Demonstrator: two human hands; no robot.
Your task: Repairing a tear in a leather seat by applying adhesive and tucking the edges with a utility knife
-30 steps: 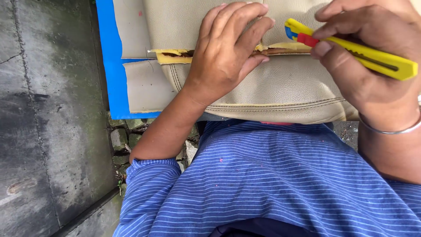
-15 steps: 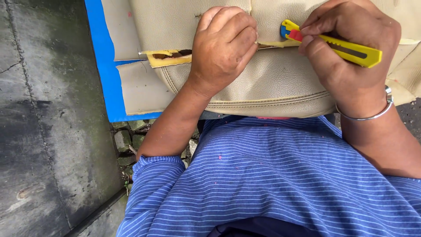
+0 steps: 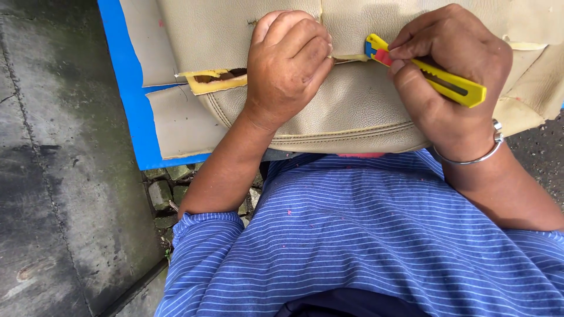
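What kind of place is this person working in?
Probably outdoors, perhaps an informal upholstery workplace. The ground is wet, stained concrete with rough stones at its edge. A beige seat cover lies on a blue board, and the right hand holds a yellow knife.

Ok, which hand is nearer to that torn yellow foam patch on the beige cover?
Left. The left hand grips the cover right beside the torn foam patch; the right hand, holding the yellow utility knife, is further off.
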